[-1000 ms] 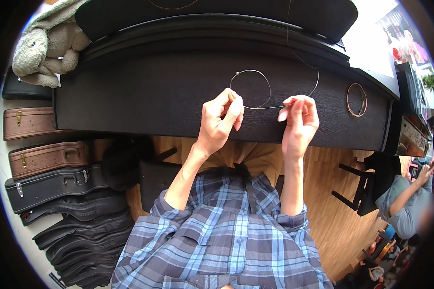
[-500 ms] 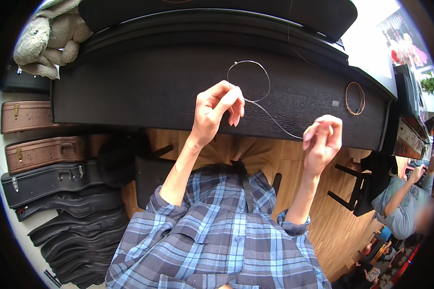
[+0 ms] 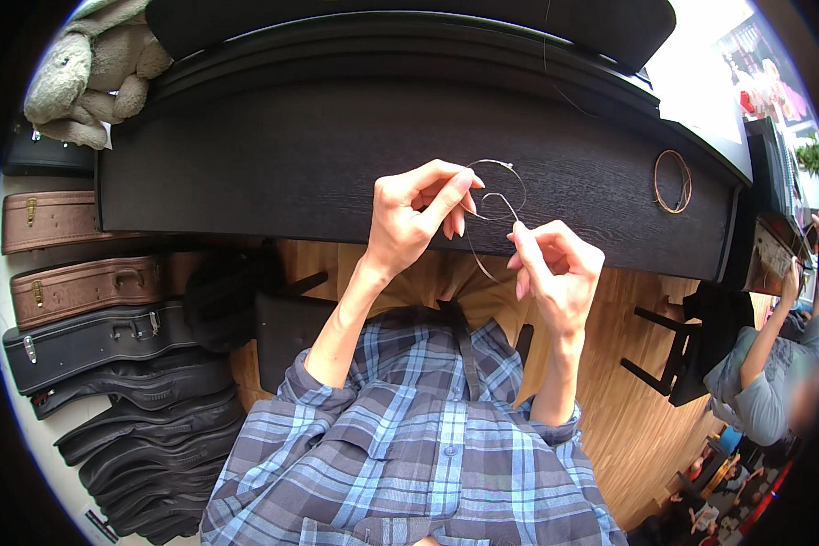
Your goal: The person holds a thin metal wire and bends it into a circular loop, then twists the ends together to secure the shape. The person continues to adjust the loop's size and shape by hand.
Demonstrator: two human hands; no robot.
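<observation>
Over a black wooden instrument top (image 3: 273, 155), my left hand (image 3: 419, 214) pinches a thin silvery wire string (image 3: 491, 162) between thumb and forefinger, its other fingers curled. The string forms a small loop with loose curves hanging below. My right hand (image 3: 555, 273), lower and to the right, has thumb and forefinger closed on another part of the same string, just below a bend. A coil of copper-coloured wire (image 3: 689, 182) lies on the black top at the right.
A grey plush rabbit (image 3: 91, 77) sits at the top left. Brown and black instrument cases (image 3: 86, 291) line the left side. A black stool (image 3: 678, 346) stands at right; beyond it, another person (image 3: 755, 373) raises an arm toward a shelf-like structure.
My right hand first swung right and down, drawing the string out, and is now back left beside my left hand, with the string bunched into smaller curves. The other person's arm has risen.
</observation>
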